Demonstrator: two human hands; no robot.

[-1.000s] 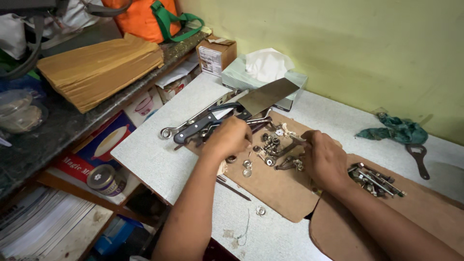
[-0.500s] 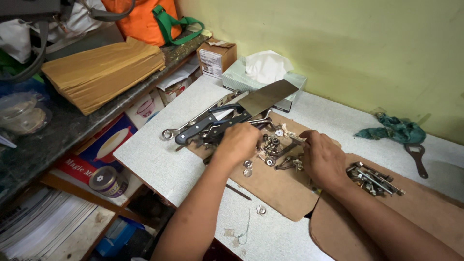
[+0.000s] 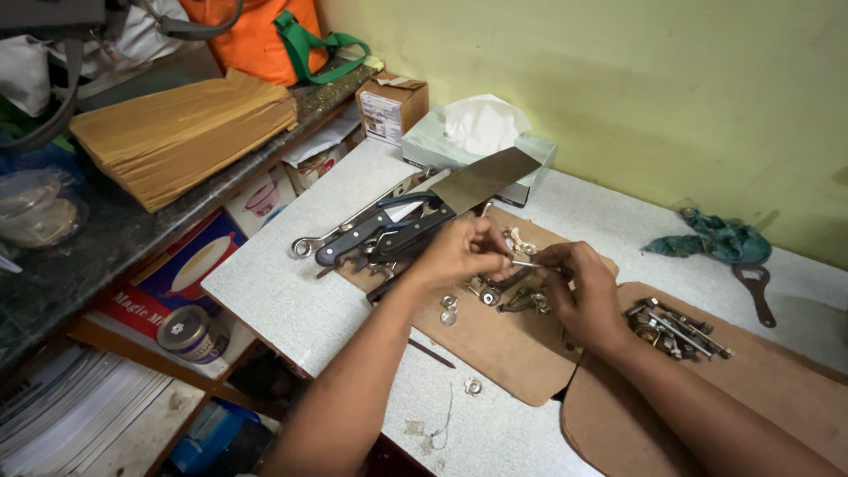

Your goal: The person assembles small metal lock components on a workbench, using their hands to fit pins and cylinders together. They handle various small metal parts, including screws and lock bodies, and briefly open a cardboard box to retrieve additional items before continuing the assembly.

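We have both hands raised just above the brown mat (image 3: pixel 503 353), at the middle of the tabletop (image 3: pixel 291 300). Our left hand (image 3: pixel 461 252) and right hand (image 3: pixel 585 291) meet fingertip to fingertip, each pinched on one end of a thin metal pin (image 3: pixel 526 264) held level between them. It looks light, stiff and smooth, so we judge it apt to slip or roll; the ends are the surest places to grip, with thumb and forefinger. Directly under the pin lies a loose heap of small metal parts (image 3: pixel 512 296). At four o'clock from our right hand sits a bundle of bolts and rods (image 3: pixel 676 327). At ten o'clock from our left hand a cleaver (image 3: pixel 442 203) rests on black-handled tools, with a tissue box (image 3: pixel 481 141) beyond it.
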